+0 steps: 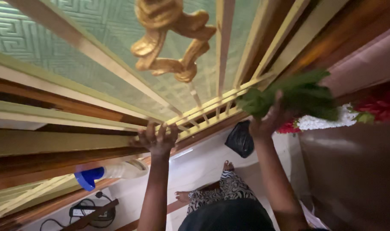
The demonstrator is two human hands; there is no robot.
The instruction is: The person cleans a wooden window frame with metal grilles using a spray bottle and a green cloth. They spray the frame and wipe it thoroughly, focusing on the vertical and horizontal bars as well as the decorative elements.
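Dark cloth, rounded and out of focus, fills the bottom centre of the frame closest to the lens, with a black-and-white patterned garment and bare feet showing just above it on the pale floor.

From there both forearms rise toward a pale yellow window grille. Left of centre, the left hand has its fingers curled loosely against the lowest bars of the grille; it seems to steady itself there, though whether it truly grips a bar cannot be told. At right of centre, the right hand is clenched on a bunch of green leaves, pressed up against the end of the grille. The leaves lead into a flower garland of white and red blooms that trails off toward the right edge, along a brown wooden frame, so the hand appears to be holding its end in place against the bars.

A gold scrolled ornament sits on the grille at top centre, before green patterned glass. At lower left lies a white plastic bottle with a blue cap, its label side hidden. Below it a black power strip rests with its cord. A black plastic bag slumps at centre.
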